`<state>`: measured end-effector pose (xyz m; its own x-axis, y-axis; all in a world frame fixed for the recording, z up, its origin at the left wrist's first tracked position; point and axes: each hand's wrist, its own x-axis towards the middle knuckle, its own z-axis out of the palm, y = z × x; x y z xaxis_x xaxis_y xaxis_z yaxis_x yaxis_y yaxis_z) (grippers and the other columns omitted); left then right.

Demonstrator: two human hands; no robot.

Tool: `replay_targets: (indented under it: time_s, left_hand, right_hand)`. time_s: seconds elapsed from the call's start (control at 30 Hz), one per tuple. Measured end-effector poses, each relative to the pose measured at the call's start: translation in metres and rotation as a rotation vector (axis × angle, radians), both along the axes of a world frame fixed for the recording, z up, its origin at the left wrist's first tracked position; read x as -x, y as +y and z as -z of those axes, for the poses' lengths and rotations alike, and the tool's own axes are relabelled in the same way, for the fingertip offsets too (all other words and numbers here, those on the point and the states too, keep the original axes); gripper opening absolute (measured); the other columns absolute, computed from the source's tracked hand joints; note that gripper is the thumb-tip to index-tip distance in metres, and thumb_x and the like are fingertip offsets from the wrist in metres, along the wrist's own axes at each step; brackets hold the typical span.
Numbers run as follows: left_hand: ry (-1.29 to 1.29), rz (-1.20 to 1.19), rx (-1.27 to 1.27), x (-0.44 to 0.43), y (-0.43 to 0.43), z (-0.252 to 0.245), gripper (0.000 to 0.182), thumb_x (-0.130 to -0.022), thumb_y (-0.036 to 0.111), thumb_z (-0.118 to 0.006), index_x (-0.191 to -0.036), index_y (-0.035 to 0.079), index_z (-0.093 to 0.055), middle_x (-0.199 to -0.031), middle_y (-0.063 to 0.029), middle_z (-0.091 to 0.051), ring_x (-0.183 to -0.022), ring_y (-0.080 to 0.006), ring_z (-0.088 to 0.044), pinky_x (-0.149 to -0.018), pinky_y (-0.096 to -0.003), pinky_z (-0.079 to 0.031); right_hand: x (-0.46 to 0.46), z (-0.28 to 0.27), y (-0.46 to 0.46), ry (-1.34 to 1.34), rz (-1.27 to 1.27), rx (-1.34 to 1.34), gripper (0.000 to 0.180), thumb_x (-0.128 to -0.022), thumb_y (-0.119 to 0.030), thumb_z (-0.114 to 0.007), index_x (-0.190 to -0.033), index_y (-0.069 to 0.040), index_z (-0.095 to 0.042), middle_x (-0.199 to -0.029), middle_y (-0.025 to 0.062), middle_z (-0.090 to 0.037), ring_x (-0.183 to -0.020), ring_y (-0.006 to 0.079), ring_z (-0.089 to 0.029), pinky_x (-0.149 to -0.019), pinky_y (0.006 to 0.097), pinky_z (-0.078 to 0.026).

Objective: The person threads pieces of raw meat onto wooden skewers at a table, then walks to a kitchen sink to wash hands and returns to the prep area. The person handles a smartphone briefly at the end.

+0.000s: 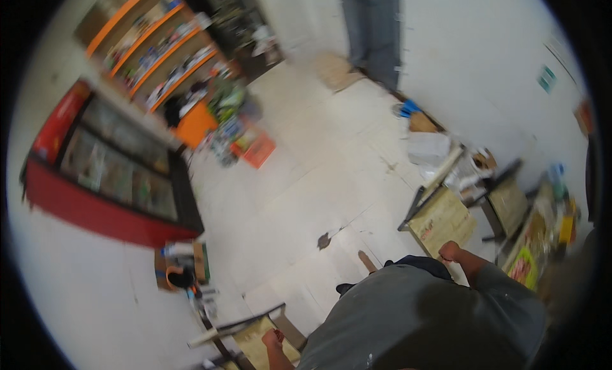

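My left hand (273,339) hangs at my side with the fingers curled in; nothing shows in it. Below it in view is the seat of a chair (251,339) with a dark frame. My right hand (449,251) is a loose fist on the other side of my body. It overlaps a second pale chair seat (442,221), which bears red marks; I cannot tell whether they touch. One bare foot (366,261) steps forward from under my grey shirt (397,312) onto the white tiled floor (296,202).
A red glass-door display fridge (110,174) and an orange shelf unit (158,54) with goods line the left. An orange crate (258,150) sits on the floor. A cardboard box (201,262) holds items. Bags (428,147) and another chair (507,207) stand along the right wall.
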<state>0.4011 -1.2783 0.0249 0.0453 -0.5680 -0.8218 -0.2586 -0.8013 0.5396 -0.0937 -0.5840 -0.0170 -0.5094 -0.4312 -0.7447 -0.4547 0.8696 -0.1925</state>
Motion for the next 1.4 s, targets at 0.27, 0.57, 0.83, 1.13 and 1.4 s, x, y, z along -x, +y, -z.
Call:
replay_targets:
  time_s: [0.27,0.57,0.83,1.13,1.4]
  left_hand:
    - [-0.072,1.343,0.463,0.194,0.015,0.024,0.021,-0.092,0.027,-0.059,-0.089,0.007,-0.066,-0.084,-0.0107,-0.067,-0.076,-0.0292,-0.065,-0.064,-0.0445,-0.052]
    - [-0.118,2.593,1.042,0.418,0.042,0.04,0.035,-0.086,0.041,-0.068,-0.086,0.007,-0.072,-0.088,-0.0132,-0.067,-0.083,-0.0327,-0.066,-0.066,-0.0447,-0.05]
    - [-0.017,1.542,-0.107,0.581,0.087,0.072,0.036,-0.092,0.02,-0.057,-0.124,0.002,-0.057,-0.101,-0.014,-0.067,-0.09,-0.0296,-0.067,-0.076,-0.0454,-0.055]
    - [0.348,2.747,0.492,0.598,0.154,0.088,0.027,-0.091,0.028,-0.062,-0.105,0.005,-0.064,-0.099,-0.0094,-0.071,-0.09,-0.0277,-0.069,-0.073,-0.0421,-0.055]
    - [0.033,2.971,1.057,0.592,0.169,0.085,0.04,-0.083,0.048,-0.069,-0.073,0.01,-0.065,-0.078,-0.0108,-0.069,-0.073,-0.031,-0.067,-0.06,-0.0441,-0.049]
  right_hand:
    - [-0.111,0.017,0.065,-0.3,1.53,0.387,0.021,-0.086,-0.019,-0.066,-0.076,-0.001,-0.067,-0.075,0.0126,-0.068,-0.062,0.0223,-0.066,-0.054,0.0373,-0.054]
    - [-0.223,-0.02,0.104,-0.057,1.877,0.461,0.019,-0.084,-0.021,-0.064,-0.078,-0.004,-0.069,-0.073,0.0101,-0.068,-0.058,0.0196,-0.065,-0.05,0.0343,-0.052]
    - [-0.369,-0.056,0.048,-0.075,2.248,0.335,0.021,-0.09,-0.018,-0.056,-0.085,-0.002,-0.069,-0.083,0.0105,-0.071,-0.068,0.0225,-0.07,-0.056,0.0352,-0.057]
    - [-0.41,-0.052,0.091,0.206,2.162,0.215,0.02,-0.089,-0.017,-0.055,-0.082,-0.004,-0.068,-0.074,0.009,-0.068,-0.064,0.0215,-0.069,-0.052,0.0366,-0.055]
    - [-0.311,-0.123,0.298,0.523,2.443,0.376,0.029,-0.1,-0.024,-0.047,-0.076,-0.01,-0.053,-0.063,0.0047,-0.05,-0.051,0.0175,-0.046,-0.05,0.038,-0.042]
